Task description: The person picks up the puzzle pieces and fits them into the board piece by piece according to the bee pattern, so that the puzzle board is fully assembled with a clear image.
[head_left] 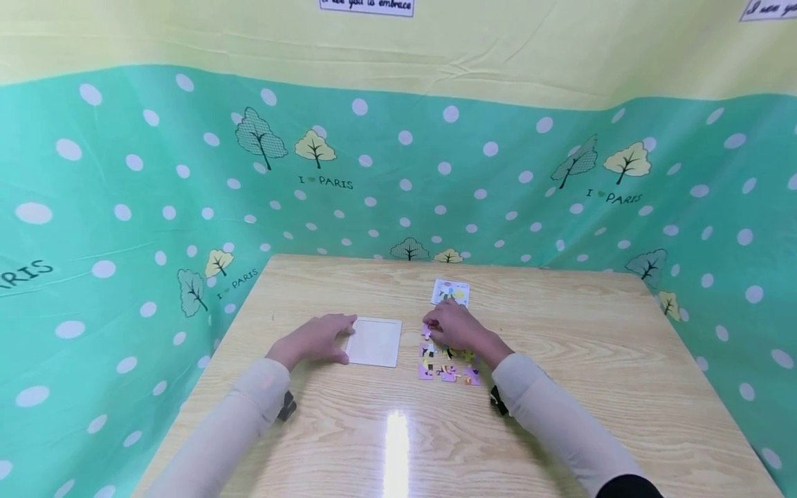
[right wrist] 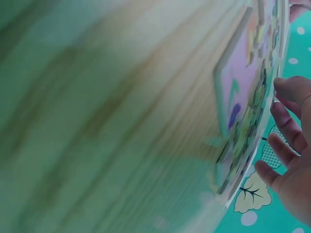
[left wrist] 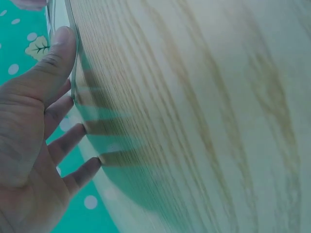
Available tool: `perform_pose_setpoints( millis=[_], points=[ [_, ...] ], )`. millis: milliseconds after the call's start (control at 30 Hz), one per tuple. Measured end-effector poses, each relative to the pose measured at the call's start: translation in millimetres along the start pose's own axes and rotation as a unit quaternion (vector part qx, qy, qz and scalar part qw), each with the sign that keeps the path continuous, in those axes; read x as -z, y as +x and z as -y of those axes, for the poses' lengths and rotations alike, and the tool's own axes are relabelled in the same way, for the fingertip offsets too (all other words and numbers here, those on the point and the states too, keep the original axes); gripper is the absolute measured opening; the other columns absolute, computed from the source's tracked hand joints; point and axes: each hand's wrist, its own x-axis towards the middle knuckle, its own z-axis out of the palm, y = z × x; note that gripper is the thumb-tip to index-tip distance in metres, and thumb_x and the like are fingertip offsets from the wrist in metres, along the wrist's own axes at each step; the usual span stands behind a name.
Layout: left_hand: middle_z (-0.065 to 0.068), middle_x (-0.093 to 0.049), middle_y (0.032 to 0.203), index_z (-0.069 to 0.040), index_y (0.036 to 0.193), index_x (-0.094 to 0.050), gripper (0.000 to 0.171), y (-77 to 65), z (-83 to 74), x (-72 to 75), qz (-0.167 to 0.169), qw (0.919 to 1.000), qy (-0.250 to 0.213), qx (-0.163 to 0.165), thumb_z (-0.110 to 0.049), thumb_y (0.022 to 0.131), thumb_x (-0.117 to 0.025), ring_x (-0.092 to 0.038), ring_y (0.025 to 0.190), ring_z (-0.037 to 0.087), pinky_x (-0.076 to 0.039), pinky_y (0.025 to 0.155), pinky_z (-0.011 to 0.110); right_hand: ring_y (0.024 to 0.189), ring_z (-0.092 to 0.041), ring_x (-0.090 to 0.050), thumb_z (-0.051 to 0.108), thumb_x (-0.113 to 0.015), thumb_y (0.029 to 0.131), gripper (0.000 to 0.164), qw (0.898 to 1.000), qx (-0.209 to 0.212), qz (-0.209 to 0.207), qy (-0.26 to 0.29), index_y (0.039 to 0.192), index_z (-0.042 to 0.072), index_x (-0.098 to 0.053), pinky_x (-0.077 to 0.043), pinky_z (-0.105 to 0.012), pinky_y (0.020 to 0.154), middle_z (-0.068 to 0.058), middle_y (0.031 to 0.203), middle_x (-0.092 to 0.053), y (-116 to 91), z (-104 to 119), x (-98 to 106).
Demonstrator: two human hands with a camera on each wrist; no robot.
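Observation:
A square white puzzle tray point(head_left: 375, 342) lies flat on the table. My left hand point(head_left: 320, 337) spans its left side, thumb at the near corner and fingers by the far corner. In the left wrist view the fingers of the left hand point(left wrist: 43, 131) are spread and the thumb rests along the tray's edge. Right of the tray lie purple and yellow jigsaw puzzle pieces point(head_left: 448, 373) in loose rows. My right hand point(head_left: 457, 326) reaches over them, thumb and index finger pinching a piece at the far left, mostly hidden. The other fingers of the right hand point(right wrist: 291, 150) are spread.
Behind the right hand lies a small picture card point(head_left: 451, 290), partly covered by that hand. The wooden table point(head_left: 560, 332) reaches back to a green dotted cloth point(head_left: 436, 173) hanging around it. A bright light reflection point(head_left: 396, 449) shows near the front.

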Motion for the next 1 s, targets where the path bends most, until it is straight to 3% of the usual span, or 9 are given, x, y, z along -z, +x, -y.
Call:
perform_pose_setpoints(
  millis=[233, 467, 600, 1000],
  points=[
    [0.006, -0.042, 0.162, -0.014, 0.138, -0.063, 0.071, -2.6, -0.5, 1.1, 0.0, 1.0, -0.006, 0.004, -0.046, 0.078, -0.084, -0.039, 0.15, 0.035, -0.03, 0.125, 0.056, 0.107, -0.02, -0.06, 0.022, -0.069, 0.094, 0.007, 0.999, 0.024, -0.027, 0.031, 0.098, 0.02, -0.074, -0.048, -0.046, 0.103, 0.006, 0.093, -0.068, 9.6, 9.7, -0.7],
    [0.005, -0.046, 0.16, -0.015, 0.143, -0.058, 0.08, -0.3, 1.1, -0.8, -0.004, 1.0, -0.005, 0.005, -0.049, 0.076, -0.085, -0.04, 0.149, 0.034, -0.03, 0.125, 0.056, 0.113, -0.022, -0.058, 0.025, -0.071, 0.092, 0.027, 0.999, 0.012, -0.025, 0.045, 0.119, 0.019, -0.075, -0.046, -0.045, 0.109, 0.004, 0.106, -0.072, 25.0, 26.7, -8.0],
    [0.008, -0.05, 0.157, -0.014, 0.145, -0.056, 0.084, 0.9, 2.0, -1.5, -0.01, 0.9999, -0.001, 0.0, -0.049, 0.075, -0.085, -0.042, 0.148, 0.035, -0.032, 0.123, 0.057, 0.118, -0.024, -0.058, 0.027, -0.071, 0.094, 0.026, 0.998, 0.016, -0.02, 0.049, 0.119, 0.019, -0.075, -0.046, -0.046, 0.11, 0.001, 0.112, -0.073, 35.6, 39.2, -12.7],
    [0.007, -0.045, 0.16, -0.016, 0.135, -0.064, 0.072, 1.4, 2.5, -2.3, -0.012, 0.9999, 0.007, -0.006, -0.05, 0.075, -0.085, -0.042, 0.147, 0.034, -0.033, 0.123, 0.056, 0.117, -0.024, -0.057, 0.022, -0.072, 0.091, 0.028, 0.998, 0.014, -0.016, 0.061, 0.119, 0.021, -0.075, -0.05, -0.046, 0.102, 0.002, 0.111, -0.071, 63.5, 76.7, -23.0]
  ],
)
